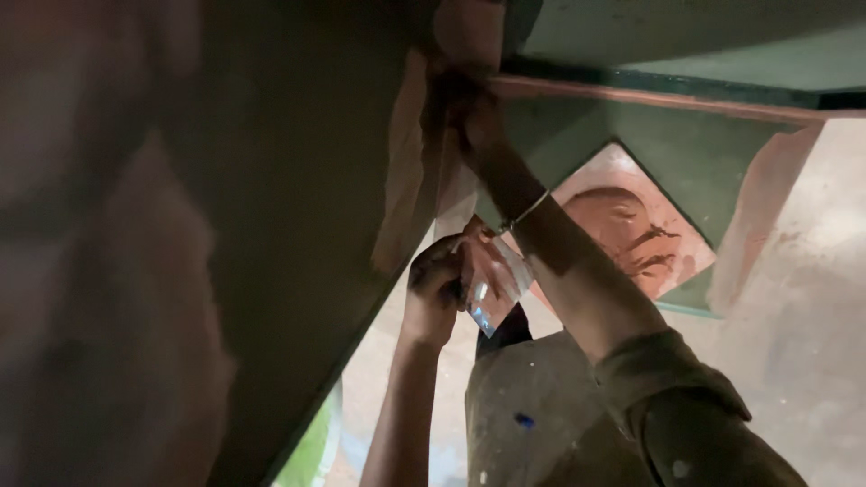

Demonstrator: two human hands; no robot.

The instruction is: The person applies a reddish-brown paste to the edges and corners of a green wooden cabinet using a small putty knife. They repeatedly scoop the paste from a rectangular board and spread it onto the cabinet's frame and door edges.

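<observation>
My left hand (435, 287) is closed around the handle of a flat metal scraper (494, 287); the shiny blade carries a smear of reddish filler. My right hand (475, 119) reaches further, with a thin bangle (525, 213) on its wrist. Its fingers press on a reddish filler strip (406, 171) along the edge of a dark green wall (289, 207). Dim light hides whether those fingers hold anything. The scraper blade sits just under my right forearm.
A square board (636, 225) with a mound of reddish-brown filler lies against green painted surfaces (686, 144). A reddish line (658, 97) runs along a green ledge. A pale, dusty surface (803, 307) is at the right, and a blurred dark wall (99, 271) fills the left.
</observation>
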